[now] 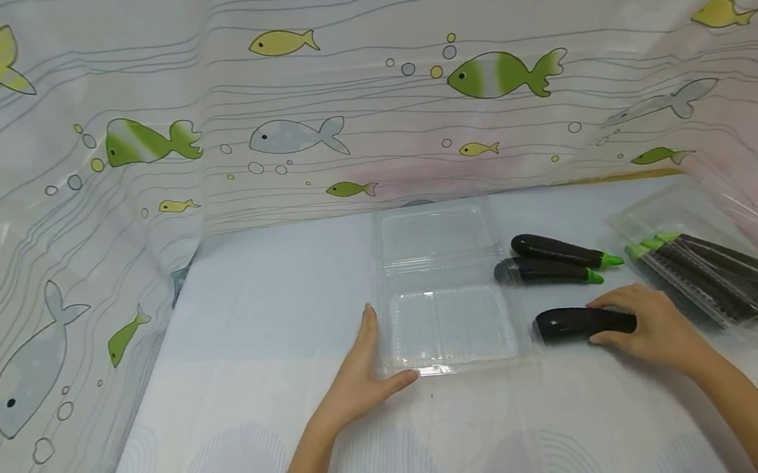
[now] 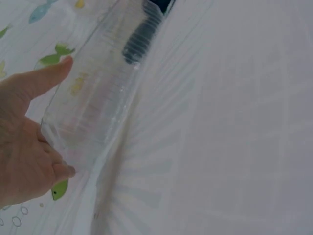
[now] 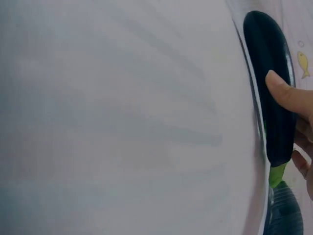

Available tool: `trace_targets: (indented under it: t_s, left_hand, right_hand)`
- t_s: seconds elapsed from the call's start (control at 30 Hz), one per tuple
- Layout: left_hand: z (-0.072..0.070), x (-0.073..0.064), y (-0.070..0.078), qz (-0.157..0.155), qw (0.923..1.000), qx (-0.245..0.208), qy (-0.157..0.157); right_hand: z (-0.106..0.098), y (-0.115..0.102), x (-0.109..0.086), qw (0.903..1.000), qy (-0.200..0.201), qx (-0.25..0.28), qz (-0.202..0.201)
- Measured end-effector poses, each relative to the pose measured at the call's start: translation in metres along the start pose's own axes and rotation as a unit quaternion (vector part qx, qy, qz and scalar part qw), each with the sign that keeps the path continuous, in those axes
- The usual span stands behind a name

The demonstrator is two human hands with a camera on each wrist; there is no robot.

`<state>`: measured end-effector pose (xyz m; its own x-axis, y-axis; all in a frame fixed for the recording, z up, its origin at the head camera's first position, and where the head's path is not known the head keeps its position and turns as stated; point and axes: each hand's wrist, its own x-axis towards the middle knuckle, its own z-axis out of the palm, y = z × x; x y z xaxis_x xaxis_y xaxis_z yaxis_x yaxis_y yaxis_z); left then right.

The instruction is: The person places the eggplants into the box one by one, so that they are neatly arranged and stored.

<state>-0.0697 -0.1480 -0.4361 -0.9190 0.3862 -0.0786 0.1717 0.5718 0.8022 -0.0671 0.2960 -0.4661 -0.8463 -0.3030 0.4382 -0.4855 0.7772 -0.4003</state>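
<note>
In the head view, my left hand [image 1: 359,377] rests along the left side of a clear plastic clamshell box [image 1: 462,368], its lid folded open toward the back. The thumb lies at the box's front corner, the other fingers extended up its side. My right hand [image 1: 654,323] grips a dark eggplant [image 1: 567,324] near its stem end, just right of the box. The right wrist view shows the thumb across that eggplant [image 3: 266,54], its green stem pointing down. Behind it, two more eggplants lie side by side: a rear one [image 1: 554,250] and a nearer one [image 1: 546,269] at the box's right edge.
Another clear plastic box [image 1: 646,211] stands at the right, holding several eggplants [image 1: 737,263] with green stems. A fish-patterned curtain [image 1: 374,79] hangs behind and along both sides of the white-covered table [image 1: 254,315].
</note>
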Motion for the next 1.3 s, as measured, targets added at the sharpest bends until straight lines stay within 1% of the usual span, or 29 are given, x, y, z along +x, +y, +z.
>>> trace_targets:
  t_s: [0.1,0.2,0.27,0.33,0.5,0.6,0.83,1.07,1.3]
  left_hand:
    - [0.0,0.0,0.001,0.002,1.0,0.004,0.001]
    - [0.0,0.0,0.001,0.002,1.0,0.006,0.002]
    - [0.0,0.0,0.001,0.002,1.0,0.006,0.002]
    - [0.0,0.0,0.001,0.003,1.0,0.006,0.002]
    - [0.0,0.0,0.001,0.003,1.0,0.007,0.002]
    - [0.0,0.0,0.001,-0.001,1.0,0.005,-0.001]
    - [0.001,0.0,0.0,-0.002,1.0,0.007,-0.002]
    - [0.001,0.001,-0.001,0.003,0.9999,0.014,-0.001]
    - [0.0,0.001,0.001,-0.002,0.9999,0.011,-0.006]
  right_hand:
    - [-0.012,-0.005,-0.002,0.9984,-0.012,0.007,0.055]
    - [-0.027,-0.011,-0.004,0.992,-0.022,0.029,0.121]
    - [-0.037,-0.015,-0.003,0.9877,-0.02,0.043,0.149]
    - [-0.044,-0.018,-0.001,0.9848,-0.012,0.047,0.167]
    - [-0.049,-0.029,0.006,0.984,0.014,0.035,0.174]
    - [-0.048,-0.036,0.013,0.9856,0.029,0.034,0.163]
    - [-0.041,-0.049,0.03,0.9917,0.076,0.02,0.102]
    - [-0.035,-0.061,0.042,0.9934,0.072,0.028,0.085]
    - [-0.025,-0.07,0.053,0.9946,0.098,0.021,0.028]
